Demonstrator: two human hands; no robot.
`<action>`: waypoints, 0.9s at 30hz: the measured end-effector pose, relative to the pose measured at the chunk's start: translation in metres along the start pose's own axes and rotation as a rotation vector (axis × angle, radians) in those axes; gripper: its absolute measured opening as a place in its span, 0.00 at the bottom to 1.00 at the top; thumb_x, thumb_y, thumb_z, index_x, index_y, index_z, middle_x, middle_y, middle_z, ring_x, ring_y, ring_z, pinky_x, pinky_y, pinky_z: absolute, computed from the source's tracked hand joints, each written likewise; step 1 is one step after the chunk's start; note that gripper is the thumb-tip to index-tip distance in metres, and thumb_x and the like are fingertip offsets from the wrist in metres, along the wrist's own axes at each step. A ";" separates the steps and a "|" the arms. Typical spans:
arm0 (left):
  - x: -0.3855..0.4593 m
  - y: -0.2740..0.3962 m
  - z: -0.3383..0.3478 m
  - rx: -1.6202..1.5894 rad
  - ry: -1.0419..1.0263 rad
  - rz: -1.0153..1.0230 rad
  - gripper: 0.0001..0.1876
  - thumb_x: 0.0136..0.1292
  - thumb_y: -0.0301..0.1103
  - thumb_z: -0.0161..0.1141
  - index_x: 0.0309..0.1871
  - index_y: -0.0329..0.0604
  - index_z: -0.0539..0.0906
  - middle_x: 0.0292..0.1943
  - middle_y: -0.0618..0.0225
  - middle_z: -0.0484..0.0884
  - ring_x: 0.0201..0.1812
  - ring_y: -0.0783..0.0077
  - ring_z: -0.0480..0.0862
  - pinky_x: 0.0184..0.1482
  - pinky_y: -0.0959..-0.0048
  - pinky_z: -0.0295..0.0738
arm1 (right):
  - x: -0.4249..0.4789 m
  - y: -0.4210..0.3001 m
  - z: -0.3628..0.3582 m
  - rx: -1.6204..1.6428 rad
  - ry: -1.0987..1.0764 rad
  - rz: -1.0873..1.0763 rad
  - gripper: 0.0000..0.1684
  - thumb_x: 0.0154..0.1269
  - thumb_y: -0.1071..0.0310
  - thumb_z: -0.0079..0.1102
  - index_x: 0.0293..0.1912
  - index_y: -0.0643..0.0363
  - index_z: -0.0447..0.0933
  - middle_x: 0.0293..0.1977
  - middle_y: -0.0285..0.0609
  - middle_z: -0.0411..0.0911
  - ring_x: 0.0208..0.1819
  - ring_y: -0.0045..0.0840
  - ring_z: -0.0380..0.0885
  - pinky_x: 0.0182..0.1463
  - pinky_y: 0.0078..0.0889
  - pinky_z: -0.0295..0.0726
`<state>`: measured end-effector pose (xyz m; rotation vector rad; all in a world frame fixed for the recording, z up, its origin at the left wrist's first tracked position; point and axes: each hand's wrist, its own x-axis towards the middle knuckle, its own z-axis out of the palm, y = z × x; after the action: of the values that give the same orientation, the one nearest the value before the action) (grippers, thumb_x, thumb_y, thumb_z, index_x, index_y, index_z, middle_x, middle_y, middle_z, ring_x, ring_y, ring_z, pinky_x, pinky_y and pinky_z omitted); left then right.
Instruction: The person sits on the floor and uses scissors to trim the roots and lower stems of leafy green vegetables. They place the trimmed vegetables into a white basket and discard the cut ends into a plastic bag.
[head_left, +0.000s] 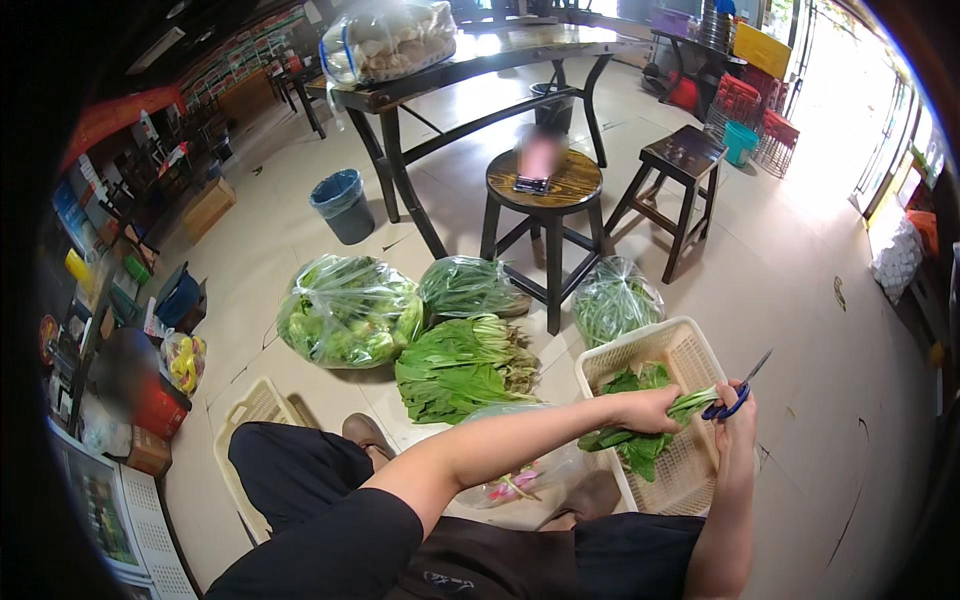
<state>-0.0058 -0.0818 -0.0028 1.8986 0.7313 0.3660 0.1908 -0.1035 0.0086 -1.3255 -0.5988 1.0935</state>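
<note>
My left hand (654, 409) grips a small bunch of leafy greens (637, 450) over a cream plastic basket (697, 349). The bunch's pale stems point right, toward my right hand (735, 427). That hand holds scissors with blue handles (729, 405), blades pointing up and away; its fingers are at the stem ends. Some leaves lie inside the basket. Left of it, a pile of rooted leafy greens (457, 367) rests on the floor, roots to the right. Between my feet lies a clear plastic bag (547, 480) with pink bits and stems on it.
Bagged lettuce (349, 311), bagged long greens (472, 285) and another vegetable bag (615, 300) stand beyond the pile. A round wooden stool (577, 180) holds a phone (531, 184). Another cream basket (259, 405) is by my left leg. A lined bin (341, 206) stands farther off.
</note>
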 end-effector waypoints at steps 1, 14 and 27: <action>0.006 0.000 0.002 0.008 0.004 -0.003 0.22 0.67 0.40 0.58 0.54 0.33 0.68 0.46 0.40 0.79 0.49 0.46 0.81 0.52 0.59 0.73 | 0.001 -0.001 -0.002 0.015 0.015 -0.011 0.15 0.58 0.75 0.64 0.43 0.57 0.70 0.22 0.30 0.71 0.19 0.15 0.69 0.16 0.17 0.63; 0.056 -0.023 -0.024 0.044 0.081 -0.195 0.19 0.69 0.43 0.53 0.49 0.33 0.78 0.43 0.50 0.83 0.45 0.58 0.82 0.50 0.62 0.74 | 0.001 -0.026 -0.043 -0.072 -0.137 0.116 0.20 0.72 0.51 0.55 0.48 0.59 0.70 0.27 0.37 0.77 0.23 0.14 0.73 0.24 0.15 0.70; 0.061 -0.016 -0.043 -0.262 -0.214 -0.261 0.12 0.65 0.37 0.59 0.44 0.37 0.82 0.33 0.69 0.81 0.33 0.72 0.79 0.35 0.69 0.75 | -0.019 -0.013 -0.030 -0.463 -0.572 0.355 0.27 0.71 0.51 0.58 0.58 0.61 0.72 0.37 0.36 0.79 0.33 0.12 0.75 0.33 0.11 0.71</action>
<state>0.0120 -0.0074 -0.0029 1.5454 0.7375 0.0859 0.2126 -0.1327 0.0190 -1.5521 -1.1177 1.7232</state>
